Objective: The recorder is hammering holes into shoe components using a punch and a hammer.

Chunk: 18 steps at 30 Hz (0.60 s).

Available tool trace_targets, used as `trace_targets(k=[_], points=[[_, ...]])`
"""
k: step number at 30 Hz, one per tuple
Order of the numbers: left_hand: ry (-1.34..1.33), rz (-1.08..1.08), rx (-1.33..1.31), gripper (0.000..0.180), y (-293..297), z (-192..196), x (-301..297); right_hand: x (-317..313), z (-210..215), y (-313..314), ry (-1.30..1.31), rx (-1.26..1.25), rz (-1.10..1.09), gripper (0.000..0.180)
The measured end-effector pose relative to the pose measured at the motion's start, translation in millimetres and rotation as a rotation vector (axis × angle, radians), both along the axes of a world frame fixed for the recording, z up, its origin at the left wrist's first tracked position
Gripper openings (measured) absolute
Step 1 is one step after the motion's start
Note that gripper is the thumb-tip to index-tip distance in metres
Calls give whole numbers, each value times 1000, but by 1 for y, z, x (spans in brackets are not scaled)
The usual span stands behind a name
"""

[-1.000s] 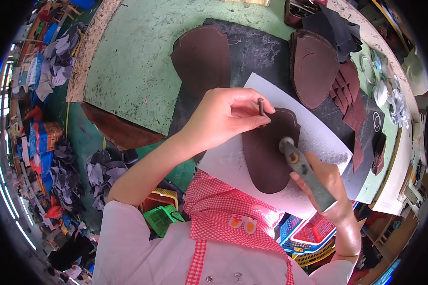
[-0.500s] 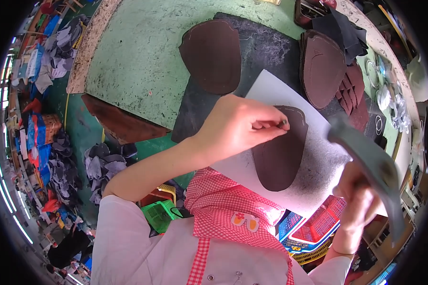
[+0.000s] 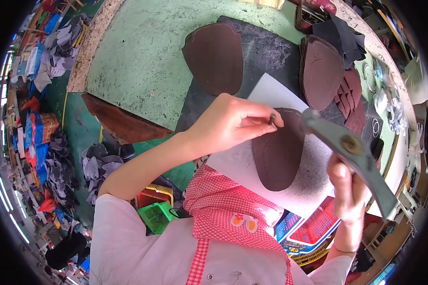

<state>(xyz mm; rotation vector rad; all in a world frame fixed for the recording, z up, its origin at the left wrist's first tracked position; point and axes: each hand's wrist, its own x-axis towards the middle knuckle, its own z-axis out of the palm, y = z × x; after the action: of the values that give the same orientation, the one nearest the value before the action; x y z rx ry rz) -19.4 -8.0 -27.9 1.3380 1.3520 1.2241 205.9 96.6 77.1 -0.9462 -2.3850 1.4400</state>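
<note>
Two hands are busy over one brown leather piece (image 3: 278,152) lying on a white sheet (image 3: 271,95) on the dark mat (image 3: 266,52). Her left hand (image 3: 228,124) pinches a small metal punch (image 3: 272,118) upright at the piece's upper edge; her right hand (image 3: 349,187) is clenched round a raised grey hammer (image 3: 347,147). If the punch tilts or the blow lands off-centre, I'd fear for the fingertips (image 3: 276,122), or a misplaced mark.

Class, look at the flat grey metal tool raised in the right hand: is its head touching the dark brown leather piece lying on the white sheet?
Apart. The head view shows the flat grey metal tool lifted in the right hand, its rounded head hanging above the dark brown leather piece.
</note>
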Motion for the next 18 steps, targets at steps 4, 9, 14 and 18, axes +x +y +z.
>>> trace_targets(k=[4, 9, 14, 18], points=[[362, 5, 206, 16, -9, 7, 7, 9, -3, -7, 176, 254, 188, 24], [-433, 307, -85, 14, -12, 1, 6, -13, -19, -17, 55, 303, 193, 10], [24, -34, -52, 11, -1, 31, 1, 1, -36, -15, -94, 55, 114, 13], [480, 149, 228, 12, 2, 28, 12, 0, -40, -11, -58, 41, 110, 14]])
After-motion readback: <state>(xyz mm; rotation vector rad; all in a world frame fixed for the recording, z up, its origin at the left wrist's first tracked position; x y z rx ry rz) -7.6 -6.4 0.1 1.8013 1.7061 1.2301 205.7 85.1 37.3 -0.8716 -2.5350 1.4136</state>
